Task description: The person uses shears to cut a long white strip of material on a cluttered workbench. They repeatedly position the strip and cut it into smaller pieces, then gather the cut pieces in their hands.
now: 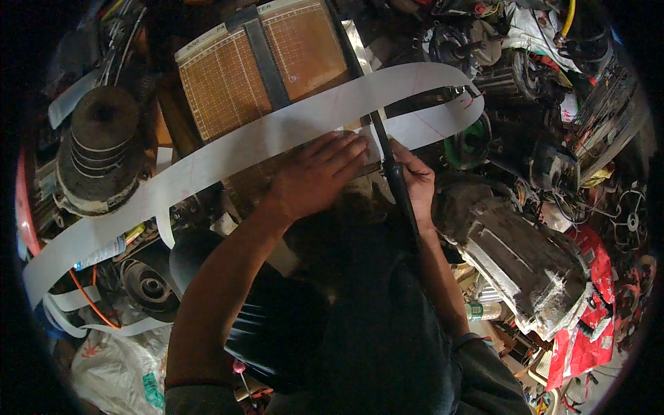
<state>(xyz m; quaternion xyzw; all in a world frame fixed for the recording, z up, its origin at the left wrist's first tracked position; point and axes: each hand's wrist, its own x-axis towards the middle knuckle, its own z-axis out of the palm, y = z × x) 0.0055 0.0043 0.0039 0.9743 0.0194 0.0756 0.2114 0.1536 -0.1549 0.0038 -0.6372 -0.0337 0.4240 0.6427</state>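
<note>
My left hand (318,176) lies with fingers stretched over the near end of a white strip on a brown gridded paper cutter (228,90), just left of its blade. The long white strip (159,187) crosses the board and loops back at the right. The cutter's long arm with a black handle (404,200) slants down toward me. My right hand (415,183) is closed beside that handle, its fingertips at the lower run of the strip; part of its grip is hidden.
Greasy metal parts surround the cutter: a dark stepped cylinder (104,138) at left, a cast housing (526,270) and green-rimmed part (467,142) at right. A red bag (581,346) and a crumpled white plastic bag (114,366) lie low on either side, among wires and loose items.
</note>
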